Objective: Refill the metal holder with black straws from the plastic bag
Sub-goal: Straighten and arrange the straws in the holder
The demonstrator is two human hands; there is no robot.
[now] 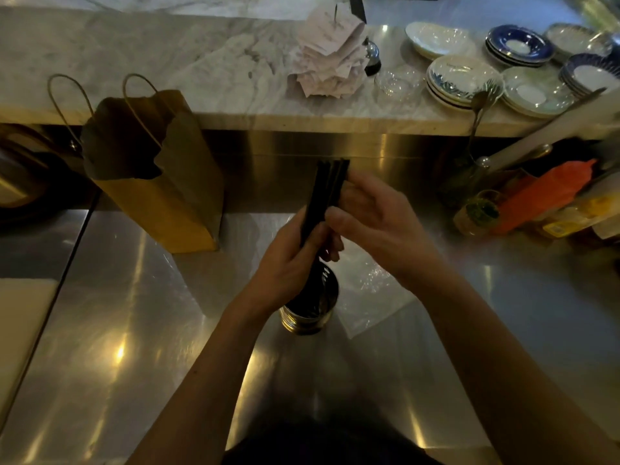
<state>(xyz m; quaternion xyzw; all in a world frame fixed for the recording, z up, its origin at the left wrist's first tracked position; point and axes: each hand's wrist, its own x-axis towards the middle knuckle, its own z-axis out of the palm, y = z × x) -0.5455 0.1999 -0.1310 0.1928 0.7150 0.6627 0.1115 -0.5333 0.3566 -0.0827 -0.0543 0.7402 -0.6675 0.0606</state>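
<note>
A bundle of black straws stands almost upright above the round metal holder on the steel counter. My left hand grips the bundle's lower part, just over the holder's mouth. My right hand closes around the straws higher up, fingertips near their top ends. The straws' bottom ends are hidden behind my left hand, so I cannot tell how far they reach into the holder. A clear plastic bag lies flat on the counter to the right of the holder, under my right wrist.
A brown paper bag with handles stands at the back left. On the marble ledge sit a spike of receipts, a glass dish and stacks of plates. Jars, spoons and an orange bottle crowd the right.
</note>
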